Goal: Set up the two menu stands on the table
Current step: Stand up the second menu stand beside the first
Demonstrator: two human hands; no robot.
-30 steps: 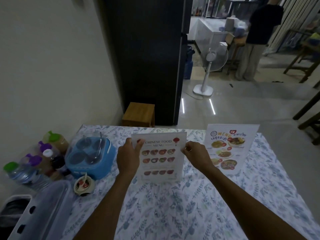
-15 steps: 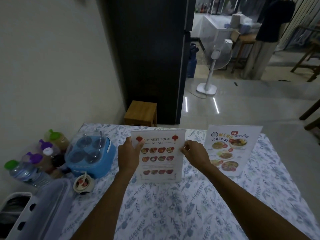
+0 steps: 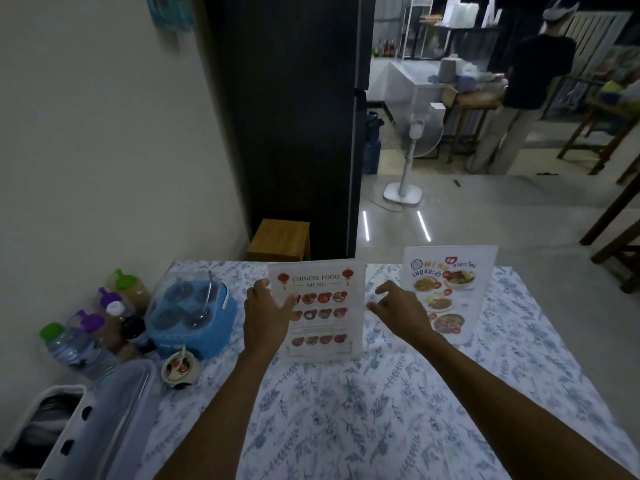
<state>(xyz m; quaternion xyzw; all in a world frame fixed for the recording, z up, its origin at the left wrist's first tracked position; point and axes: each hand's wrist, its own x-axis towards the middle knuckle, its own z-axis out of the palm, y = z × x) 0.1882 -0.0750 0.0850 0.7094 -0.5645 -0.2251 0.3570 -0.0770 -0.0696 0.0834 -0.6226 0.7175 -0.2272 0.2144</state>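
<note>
Two menu stands are upright on the floral-cloth table [image 3: 381, 410]. The Chinese food menu stand [image 3: 322, 310] is in the middle. The Thai menu stand [image 3: 446, 292] is to its right, near the far edge. My left hand [image 3: 266, 317] is at the left edge of the Chinese menu, thumb across its face, fingers apart. My right hand [image 3: 401, 310] hovers between the two stands with fingers spread, touching neither.
A blue condiment caddy [image 3: 190, 317], sauce bottles [image 3: 114, 313], a water bottle [image 3: 69, 344] and a small bowl [image 3: 180, 368] crowd the left side. A white basket [image 3: 69, 427] sits at the near left. A person stands far right beyond a fan [image 3: 412, 157].
My right hand has let go of the Chinese menu's right edge and drawn away to the right with fingers opening. My left hand's grip has loosened. The camera has tilted up.
</note>
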